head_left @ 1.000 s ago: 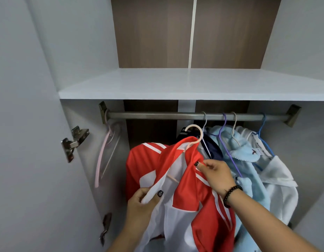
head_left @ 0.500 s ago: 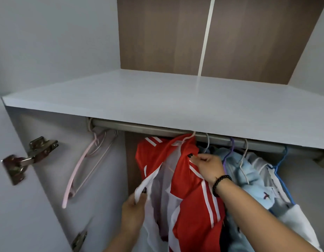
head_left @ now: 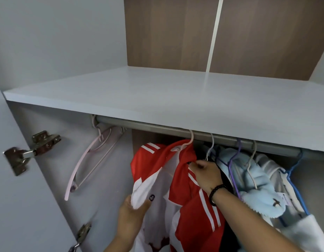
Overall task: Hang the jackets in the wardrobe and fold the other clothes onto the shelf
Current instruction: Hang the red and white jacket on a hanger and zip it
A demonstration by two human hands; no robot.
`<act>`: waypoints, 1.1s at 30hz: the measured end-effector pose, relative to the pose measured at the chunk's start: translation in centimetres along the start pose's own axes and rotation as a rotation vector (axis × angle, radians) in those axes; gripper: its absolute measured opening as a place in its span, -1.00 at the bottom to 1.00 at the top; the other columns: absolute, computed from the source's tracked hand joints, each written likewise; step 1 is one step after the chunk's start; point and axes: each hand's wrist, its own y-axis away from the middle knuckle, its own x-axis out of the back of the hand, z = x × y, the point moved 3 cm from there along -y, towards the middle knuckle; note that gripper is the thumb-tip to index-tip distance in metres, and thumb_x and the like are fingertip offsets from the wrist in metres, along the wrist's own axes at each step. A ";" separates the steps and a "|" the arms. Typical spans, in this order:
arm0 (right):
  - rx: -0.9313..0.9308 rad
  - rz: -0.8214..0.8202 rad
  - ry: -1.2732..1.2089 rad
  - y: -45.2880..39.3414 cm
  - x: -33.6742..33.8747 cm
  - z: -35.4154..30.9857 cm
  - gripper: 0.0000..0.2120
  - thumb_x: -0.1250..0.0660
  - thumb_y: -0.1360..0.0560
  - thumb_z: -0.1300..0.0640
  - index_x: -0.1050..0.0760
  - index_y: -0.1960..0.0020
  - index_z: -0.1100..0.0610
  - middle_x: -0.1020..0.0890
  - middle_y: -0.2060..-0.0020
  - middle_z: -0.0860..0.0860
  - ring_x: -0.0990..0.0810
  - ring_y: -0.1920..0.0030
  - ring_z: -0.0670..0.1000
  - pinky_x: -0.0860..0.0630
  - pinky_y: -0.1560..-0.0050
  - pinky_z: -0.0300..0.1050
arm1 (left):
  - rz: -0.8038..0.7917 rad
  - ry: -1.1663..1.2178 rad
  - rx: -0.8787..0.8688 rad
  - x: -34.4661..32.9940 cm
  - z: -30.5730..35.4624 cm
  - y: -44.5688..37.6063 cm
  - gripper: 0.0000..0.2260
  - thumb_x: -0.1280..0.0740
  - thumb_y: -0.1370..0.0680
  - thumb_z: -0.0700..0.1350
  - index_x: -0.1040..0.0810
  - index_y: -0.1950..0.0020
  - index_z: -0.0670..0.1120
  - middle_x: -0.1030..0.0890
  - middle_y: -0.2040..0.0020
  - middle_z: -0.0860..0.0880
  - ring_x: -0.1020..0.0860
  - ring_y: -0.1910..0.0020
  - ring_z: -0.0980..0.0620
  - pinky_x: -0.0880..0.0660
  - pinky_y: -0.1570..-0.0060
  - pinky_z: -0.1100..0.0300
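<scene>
A red and white jacket [head_left: 183, 180] hangs on a pale hanger whose hook [head_left: 191, 138] is over the grey wardrobe rail [head_left: 148, 126]. My right hand [head_left: 205, 172] pinches the jacket's red collar just below the hook. My left hand [head_left: 133, 214] grips the jacket's white front edge lower down. To the right hang a dark garment, a light blue jacket [head_left: 255, 180] and a white one [head_left: 301, 233] on purple, white and blue hangers. The white shelf [head_left: 157, 95] above the rail is bare.
Empty pink hangers [head_left: 90, 160] dangle at the rail's left end against the wardrobe side wall. Metal door hinges [head_left: 30, 150] stick out at the left, another [head_left: 81, 235] lower down. The brown back panel [head_left: 168, 31] rises behind the shelf.
The jacket's hanger hook has gone up onto the rail. Both hands rose with the jacket and keep hold of it. The view has moved closer and higher.
</scene>
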 end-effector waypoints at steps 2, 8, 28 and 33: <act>0.051 0.030 0.091 0.4 0.0 -0.3 -0.61 -0.31 -0.52 0.13 -0.35 0.46 0.13 -0.38 0.57 -0.07 -0.34 0.51 -0.12 -0.34 0.42 -0.17 | -0.032 -0.071 0.026 0.3 -0.2 0.6 -0.62 -0.62 -0.28 -0.10 -0.52 0.03 0.00 -0.63 0.17 0.02 -0.59 0.26 0.09 -0.44 0.38 0.34; 0.556 0.280 0.570 4.2 -0.7 -0.9 -0.50 -0.34 -0.45 0.17 -0.34 -0.36 0.14 -0.41 -0.25 0.10 -0.41 -0.23 0.06 -0.35 -0.25 0.02 | -0.168 -0.333 0.085 1.9 -1.5 2.2 -0.81 -0.38 -0.38 -0.35 -0.51 0.18 -0.07 -0.53 0.34 0.03 -0.49 0.41 0.10 -0.35 0.49 0.37; 0.400 -0.444 2.183 8.1 -11.0 0.0 -0.68 -0.09 -0.61 0.07 -0.47 -0.31 0.03 -0.46 -0.33 0.03 -0.14 -0.45 0.30 0.25 -0.40 0.35 | -0.180 -0.600 -0.179 15.0 -1.9 5.7 -0.77 -0.14 -0.59 -0.26 -0.31 0.21 -0.01 -0.44 0.26 0.04 -0.45 0.29 0.09 -0.35 0.36 0.38; 0.529 -0.363 2.000 13.0 -11.0 -2.2 -0.85 -0.23 -0.50 0.23 -0.55 0.10 0.05 -0.57 0.16 -0.06 -0.50 -0.13 0.13 0.24 -0.38 0.41 | -0.185 -0.470 -0.265 16.7 -2.2 7.5 -0.75 -0.15 -0.62 -0.20 -0.31 0.21 0.08 -0.45 0.30 0.09 -0.44 0.36 0.19 -0.39 0.41 0.46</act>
